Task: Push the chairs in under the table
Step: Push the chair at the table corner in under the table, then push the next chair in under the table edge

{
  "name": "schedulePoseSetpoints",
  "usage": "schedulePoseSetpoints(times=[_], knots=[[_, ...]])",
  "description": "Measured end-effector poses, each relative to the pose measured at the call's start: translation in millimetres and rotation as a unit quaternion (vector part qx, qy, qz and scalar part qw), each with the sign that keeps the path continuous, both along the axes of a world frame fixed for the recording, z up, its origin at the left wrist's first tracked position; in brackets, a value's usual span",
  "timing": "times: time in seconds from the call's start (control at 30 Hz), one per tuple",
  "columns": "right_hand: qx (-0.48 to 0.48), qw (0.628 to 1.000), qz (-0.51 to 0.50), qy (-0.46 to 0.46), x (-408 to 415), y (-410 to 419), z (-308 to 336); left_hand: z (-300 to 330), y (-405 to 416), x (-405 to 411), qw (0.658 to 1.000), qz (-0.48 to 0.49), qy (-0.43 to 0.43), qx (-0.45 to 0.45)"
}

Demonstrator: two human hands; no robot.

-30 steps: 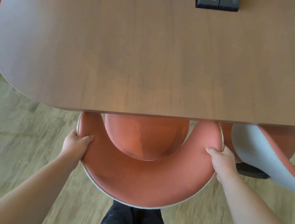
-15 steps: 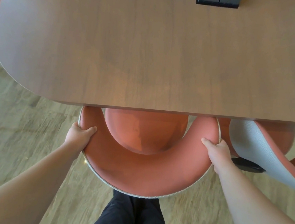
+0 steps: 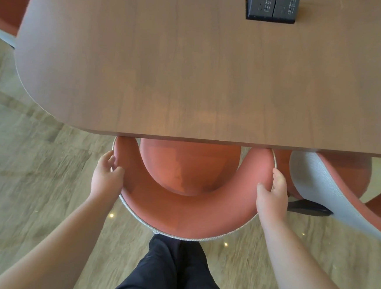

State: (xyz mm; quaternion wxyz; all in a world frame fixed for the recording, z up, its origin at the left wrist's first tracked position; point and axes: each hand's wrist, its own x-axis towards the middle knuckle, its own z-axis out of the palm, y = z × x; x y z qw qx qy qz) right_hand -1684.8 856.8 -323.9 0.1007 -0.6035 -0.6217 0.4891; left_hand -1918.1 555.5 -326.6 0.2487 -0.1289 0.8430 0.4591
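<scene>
An orange chair with a curved backrest (image 3: 188,215) stands at the near edge of the brown wooden table (image 3: 190,76). Its round seat (image 3: 187,167) is partly under the tabletop. My left hand (image 3: 106,176) grips the left end of the backrest, thumb on the inner face and fingers round the outer rim. On the right end, my right hand (image 3: 272,194) holds the backrest the same way. A second chair (image 3: 318,188), grey outside and orange inside, sits close on the right, also partly under the table.
A black socket box (image 3: 272,7) is set into the tabletop at the far right. Another orange chair (image 3: 7,0) shows at the far left corner. A black chair foot (image 3: 307,207) lies between the two near chairs. My legs in black trousers (image 3: 175,268) stand behind the backrest.
The orange chair has slid forward, further under the table, with both hands still on its backrest. I have stepped closer behind it.
</scene>
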Motion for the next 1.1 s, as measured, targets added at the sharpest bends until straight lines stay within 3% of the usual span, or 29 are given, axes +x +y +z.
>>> schedulePoseSetpoints(times=[0.23,0.53,0.87,1.1], knots=[[0.018,0.991,0.098,0.087,-19.2,-35.3,56.3,46.6,-3.6,21.8,0.999,-0.002,0.01,0.052],[0.004,0.944,0.245,0.222,-51.9,-109.1,134.9,132.5,-38.2,63.9,0.987,0.062,0.087,0.119],[-0.014,0.904,0.3,0.303,-33.1,-147.7,186.6,204.9,-86.0,115.0,0.97,0.095,0.173,0.142],[0.028,0.901,0.264,0.342,15.2,-128.5,215.2,228.8,-73.1,137.3,0.962,0.053,0.196,0.184]])
